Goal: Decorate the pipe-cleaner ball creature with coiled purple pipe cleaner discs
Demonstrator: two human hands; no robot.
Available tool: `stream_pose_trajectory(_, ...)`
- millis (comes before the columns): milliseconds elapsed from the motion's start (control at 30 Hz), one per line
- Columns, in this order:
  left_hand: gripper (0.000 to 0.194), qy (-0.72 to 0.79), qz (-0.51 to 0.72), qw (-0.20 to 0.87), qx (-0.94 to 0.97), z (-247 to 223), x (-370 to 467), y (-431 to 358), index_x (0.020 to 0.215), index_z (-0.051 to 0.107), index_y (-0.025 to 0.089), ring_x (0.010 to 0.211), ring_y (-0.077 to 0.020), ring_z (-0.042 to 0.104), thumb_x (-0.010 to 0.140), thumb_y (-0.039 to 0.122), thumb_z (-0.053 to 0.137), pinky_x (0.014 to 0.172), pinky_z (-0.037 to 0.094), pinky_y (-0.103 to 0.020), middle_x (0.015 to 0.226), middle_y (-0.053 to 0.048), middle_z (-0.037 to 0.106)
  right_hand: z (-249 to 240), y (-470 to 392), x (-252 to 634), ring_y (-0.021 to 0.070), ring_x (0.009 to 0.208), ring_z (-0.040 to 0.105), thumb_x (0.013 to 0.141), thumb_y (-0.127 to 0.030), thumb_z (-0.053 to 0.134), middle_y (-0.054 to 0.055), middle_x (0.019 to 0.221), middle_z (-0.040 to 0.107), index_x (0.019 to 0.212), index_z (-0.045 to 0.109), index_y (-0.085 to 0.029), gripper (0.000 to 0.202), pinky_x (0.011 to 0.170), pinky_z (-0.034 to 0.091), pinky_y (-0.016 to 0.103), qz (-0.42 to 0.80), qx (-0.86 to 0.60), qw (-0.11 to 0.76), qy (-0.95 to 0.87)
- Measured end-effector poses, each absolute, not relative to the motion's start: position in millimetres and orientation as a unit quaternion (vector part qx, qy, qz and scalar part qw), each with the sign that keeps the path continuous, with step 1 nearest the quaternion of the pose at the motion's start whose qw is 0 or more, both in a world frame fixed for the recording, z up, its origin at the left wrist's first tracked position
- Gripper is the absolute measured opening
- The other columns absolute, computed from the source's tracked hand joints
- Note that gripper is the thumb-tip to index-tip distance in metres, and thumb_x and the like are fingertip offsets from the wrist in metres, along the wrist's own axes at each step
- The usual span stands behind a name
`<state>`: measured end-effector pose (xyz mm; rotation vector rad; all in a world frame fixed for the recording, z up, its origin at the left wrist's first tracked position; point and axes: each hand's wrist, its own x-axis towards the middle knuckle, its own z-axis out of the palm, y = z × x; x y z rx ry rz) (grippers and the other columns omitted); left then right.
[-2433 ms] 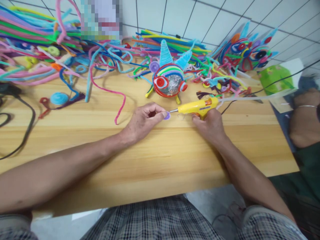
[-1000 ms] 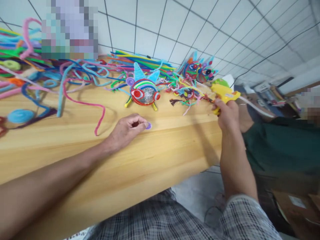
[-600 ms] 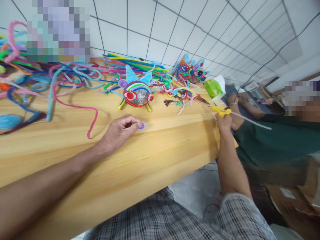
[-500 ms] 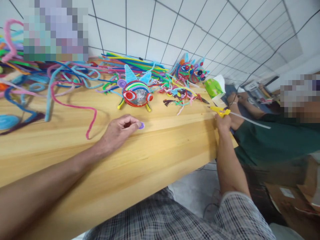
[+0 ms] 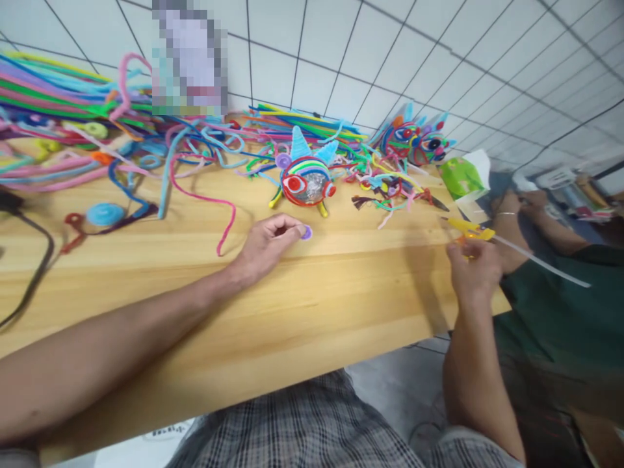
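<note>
Between thumb and fingers, my left hand (image 5: 273, 246) pinches a small purple coil (image 5: 306, 232) just above the wooden table (image 5: 312, 305). Right behind it stands a round figure (image 5: 312, 184) with light blue horns, red eyes and yellow feet. My right hand (image 5: 474, 266), near the table's right end, is around the handle of a yellow glue gun (image 5: 470, 229). Its nozzle points left and a long clear glue stick (image 5: 541, 261) sticks out of its back.
Pipe cleaners (image 5: 58, 97) lie in heaps along the back, with cut scraps (image 5: 385, 185) beside the figure. Two similar figures (image 5: 414, 140) and a green packet (image 5: 465, 177) are at back right. A black cable (image 5: 46, 260) lies left. Another person's arms (image 5: 511, 227) are at right.
The view has turned left, so things appear further right. The glue gun now shows more above my right hand, which has turned. My left hand still pinches the purple coil.
</note>
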<state>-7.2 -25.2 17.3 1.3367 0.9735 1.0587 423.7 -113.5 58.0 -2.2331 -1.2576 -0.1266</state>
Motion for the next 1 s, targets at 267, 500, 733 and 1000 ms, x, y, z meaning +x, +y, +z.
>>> stream_pose_trajectory(267, 0.019, 0.415, 0.441, 0.563, 0.563, 24, -9, -26, 0.085, 0.08, 0.02, 0.083, -0.0173, 0.071, 0.086, 0.039, 0.075, 0.08, 0.055, -0.03, 0.089, -0.004, 0.082, 84, -86, 273, 0.019, 0.076, 0.07, 0.087, -0.04, 0.072, 0.001, 0.083, 0.075, 0.091, 0.074, -0.024, 0.017, 0.078, 0.058, 0.036, 0.177, -0.643, 0.352, -0.657)
stream_pose_trajectory(500, 0.016, 0.403, 0.434, 0.574, 0.565, 27, -10, -24, 0.083, 0.078, 0.02, 0.079, -0.0169, 0.07, 0.086, 0.035, 0.073, 0.074, 0.053, -0.029, 0.082, -0.002, 0.08, 78, -66, 219, 0.0148, 0.071, 0.062, 0.09, -0.029, 0.072, 0.002, 0.093, 0.072, 0.118, 0.071, -0.022, 0.029, 0.071, 0.052, 0.031, 0.139, -0.534, 0.318, -0.771)
stream_pose_trajectory(733, 0.019, 0.423, 0.431, 0.571, 0.556, 24, -10, -24, 0.085, 0.08, 0.02, 0.083, -0.0188, 0.071, 0.086, 0.038, 0.075, 0.082, 0.056, -0.031, 0.089, -0.005, 0.083, 44, -55, 214, 0.0126, 0.058, 0.052, 0.097, -0.032, 0.065, -0.003, 0.067, 0.06, 0.083, 0.064, -0.024, 0.016, 0.062, 0.044, 0.028, 0.101, -0.501, 0.384, -0.769)
stream_pose_trajectory(1000, 0.018, 0.425, 0.425, 0.56, 0.57, 24, -10, -26, 0.086, 0.081, 0.022, 0.091, -0.0228, 0.075, 0.086, 0.039, 0.077, 0.091, 0.058, -0.036, 0.094, -0.005, 0.085, 67, -54, 257, 0.0142, 0.062, 0.05, 0.095, -0.043, 0.065, -0.004, 0.065, 0.054, 0.073, 0.06, -0.024, 0.029, 0.063, 0.043, 0.029, 0.161, -0.62, 0.42, -0.643)
